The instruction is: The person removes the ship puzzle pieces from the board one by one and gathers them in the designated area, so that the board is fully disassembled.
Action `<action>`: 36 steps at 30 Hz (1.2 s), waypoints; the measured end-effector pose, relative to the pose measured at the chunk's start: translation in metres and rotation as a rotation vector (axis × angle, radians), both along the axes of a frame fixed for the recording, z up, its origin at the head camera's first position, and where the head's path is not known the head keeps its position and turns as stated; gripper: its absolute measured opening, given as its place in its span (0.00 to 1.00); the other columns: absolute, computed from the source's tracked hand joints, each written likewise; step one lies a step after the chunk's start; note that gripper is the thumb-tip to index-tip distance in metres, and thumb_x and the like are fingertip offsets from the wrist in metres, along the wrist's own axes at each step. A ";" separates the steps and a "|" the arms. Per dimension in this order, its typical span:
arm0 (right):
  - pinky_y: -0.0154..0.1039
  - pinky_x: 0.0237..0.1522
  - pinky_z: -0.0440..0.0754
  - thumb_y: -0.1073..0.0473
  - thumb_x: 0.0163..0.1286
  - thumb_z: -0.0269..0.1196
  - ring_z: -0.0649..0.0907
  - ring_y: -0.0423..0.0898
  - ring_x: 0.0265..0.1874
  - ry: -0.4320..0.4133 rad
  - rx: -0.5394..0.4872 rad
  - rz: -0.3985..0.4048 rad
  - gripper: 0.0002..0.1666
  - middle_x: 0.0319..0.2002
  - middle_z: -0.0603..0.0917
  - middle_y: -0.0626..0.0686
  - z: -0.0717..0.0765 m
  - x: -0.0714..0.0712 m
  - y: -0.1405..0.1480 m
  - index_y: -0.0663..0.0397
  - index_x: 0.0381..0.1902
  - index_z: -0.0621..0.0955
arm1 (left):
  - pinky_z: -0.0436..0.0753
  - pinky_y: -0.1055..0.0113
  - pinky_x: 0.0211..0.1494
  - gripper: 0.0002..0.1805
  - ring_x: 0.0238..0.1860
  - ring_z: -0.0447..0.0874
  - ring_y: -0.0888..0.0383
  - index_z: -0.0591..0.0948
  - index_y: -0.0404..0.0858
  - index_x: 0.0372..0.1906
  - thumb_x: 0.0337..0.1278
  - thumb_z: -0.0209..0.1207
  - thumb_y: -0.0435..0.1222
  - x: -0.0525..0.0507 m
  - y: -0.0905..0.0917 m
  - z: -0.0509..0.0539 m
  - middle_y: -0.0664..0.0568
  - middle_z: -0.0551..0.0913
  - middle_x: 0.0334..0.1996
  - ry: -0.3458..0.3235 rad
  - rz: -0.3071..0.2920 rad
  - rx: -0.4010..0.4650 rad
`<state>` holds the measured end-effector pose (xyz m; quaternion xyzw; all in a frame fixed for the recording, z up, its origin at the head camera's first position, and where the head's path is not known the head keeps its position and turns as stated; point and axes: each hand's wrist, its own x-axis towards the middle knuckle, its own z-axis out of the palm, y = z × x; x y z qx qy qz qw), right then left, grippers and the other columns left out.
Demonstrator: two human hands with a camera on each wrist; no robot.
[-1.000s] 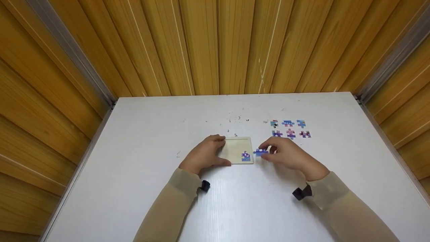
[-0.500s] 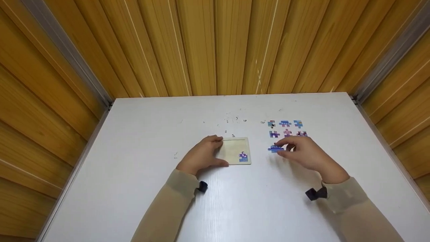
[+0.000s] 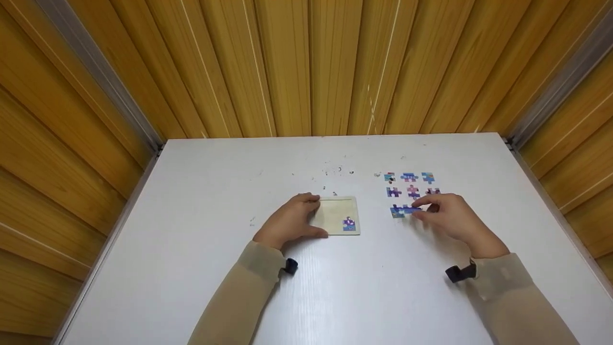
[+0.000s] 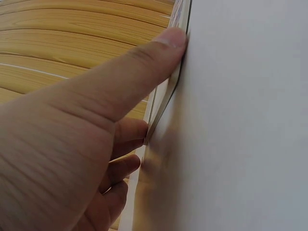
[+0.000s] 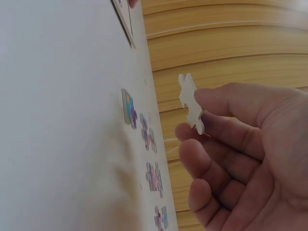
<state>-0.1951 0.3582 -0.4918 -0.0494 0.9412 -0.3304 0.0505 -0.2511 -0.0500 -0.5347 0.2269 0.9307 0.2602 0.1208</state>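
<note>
In the head view, a shallow pale square puzzle tray (image 3: 330,213) lies on the table, with a purple-and-blue puzzle piece (image 3: 349,224) in its near right corner. My left hand (image 3: 289,221) grips the tray's left side, thumb at the near edge and fingers at the far edge. Between thumb and fingers, my right hand (image 3: 450,218) pinches a blue jigsaw piece (image 3: 413,210); the right wrist view shows this jigsaw piece's pale side (image 5: 193,106) up off the table. Just left of it on the tabletop lies another blue piece (image 3: 397,212).
Beyond the right hand, several loose puzzle pieces (image 3: 409,177) lie in rows, one partly covered by its fingers. Small dark marks (image 3: 340,168) dot the white tabletop (image 3: 210,191). Wood-look panels (image 3: 287,67) stand behind and beside the table.
My right hand has moved right, away from the tray, carrying the pinched jigsaw piece to the loose pieces. The left hand stays on the tray.
</note>
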 end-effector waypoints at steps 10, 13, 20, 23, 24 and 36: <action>0.34 0.30 0.82 0.52 0.79 0.74 0.84 0.48 0.34 -0.088 0.016 -0.037 0.22 0.42 0.89 0.57 -0.010 -0.004 0.007 0.56 0.64 0.91 | 0.65 0.54 0.95 0.53 0.91 0.63 0.48 0.77 0.37 0.82 0.56 0.85 0.54 0.000 0.000 0.002 0.51 0.71 0.87 0.016 -0.019 -0.008; 0.34 0.30 0.82 0.52 0.79 0.74 0.83 0.48 0.34 -0.091 0.022 -0.043 0.22 0.43 0.89 0.57 -0.012 -0.004 0.007 0.56 0.64 0.90 | 0.64 0.54 0.95 0.52 0.91 0.63 0.47 0.77 0.37 0.82 0.57 0.85 0.54 0.000 0.000 0.001 0.50 0.71 0.87 0.016 -0.022 -0.009; 0.34 0.26 0.79 0.54 0.79 0.74 0.81 0.46 0.30 -0.078 0.034 -0.051 0.21 0.38 0.89 0.55 -0.016 -0.004 0.012 0.56 0.63 0.90 | 0.65 0.54 0.95 0.53 0.91 0.64 0.48 0.77 0.38 0.82 0.57 0.85 0.54 0.000 0.000 -0.002 0.51 0.72 0.87 0.019 -0.023 -0.009; 0.34 0.27 0.79 0.54 0.79 0.73 0.82 0.47 0.32 -0.075 0.048 -0.058 0.20 0.40 0.90 0.57 -0.017 -0.005 0.015 0.56 0.64 0.90 | 0.66 0.55 0.95 0.52 0.91 0.64 0.48 0.78 0.38 0.82 0.56 0.85 0.54 0.000 0.000 -0.003 0.52 0.72 0.87 0.024 -0.020 -0.009; 0.35 0.30 0.80 0.53 0.80 0.73 0.82 0.48 0.34 -0.080 0.056 -0.063 0.21 0.43 0.90 0.58 -0.017 -0.005 0.016 0.55 0.64 0.90 | 0.66 0.55 0.95 0.52 0.91 0.64 0.48 0.77 0.39 0.83 0.56 0.85 0.54 -0.001 0.000 -0.003 0.52 0.72 0.87 0.022 -0.019 -0.010; 0.66 0.66 0.88 0.56 0.83 0.68 0.87 0.62 0.60 -0.041 0.118 -0.068 0.19 0.68 0.89 0.65 -0.023 -0.004 0.017 0.54 0.66 0.90 | 0.64 0.54 0.95 0.53 0.91 0.64 0.48 0.77 0.39 0.83 0.57 0.85 0.54 -0.001 0.000 -0.001 0.52 0.71 0.87 0.007 -0.013 -0.011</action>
